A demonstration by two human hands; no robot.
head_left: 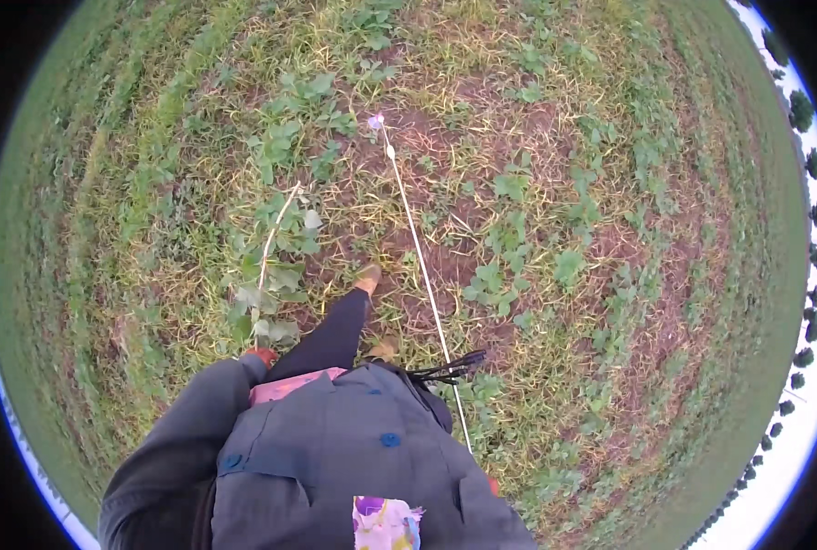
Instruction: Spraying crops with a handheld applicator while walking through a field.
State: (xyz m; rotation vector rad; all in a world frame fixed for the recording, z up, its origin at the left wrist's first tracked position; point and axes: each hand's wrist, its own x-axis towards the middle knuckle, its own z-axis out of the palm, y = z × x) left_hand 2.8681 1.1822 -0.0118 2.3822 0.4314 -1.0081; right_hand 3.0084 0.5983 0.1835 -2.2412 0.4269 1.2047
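Note:
My left hand (261, 355) is low beside my left leg, partly covered by the grey sleeve. It grips a leafy plant (278, 285), whose pale bare stem points away from me over the crop. Of my right hand (493, 485) only a small sliver shows past the jacket's edge, so its fingers are hidden. A long thin white rod (419, 251) runs forward from that side. Near its far end are a white bulge and a small purple-pink tip (376, 122), close above the soil.
Low green crop plants (491, 282) grow in rows among yellowing grass and reddish soil. One shoe (367, 278) is planted ahead of me. A bundle of black cords (450, 368) sticks out at my waist, crossing the rod. Trees (800, 110) line the far right horizon.

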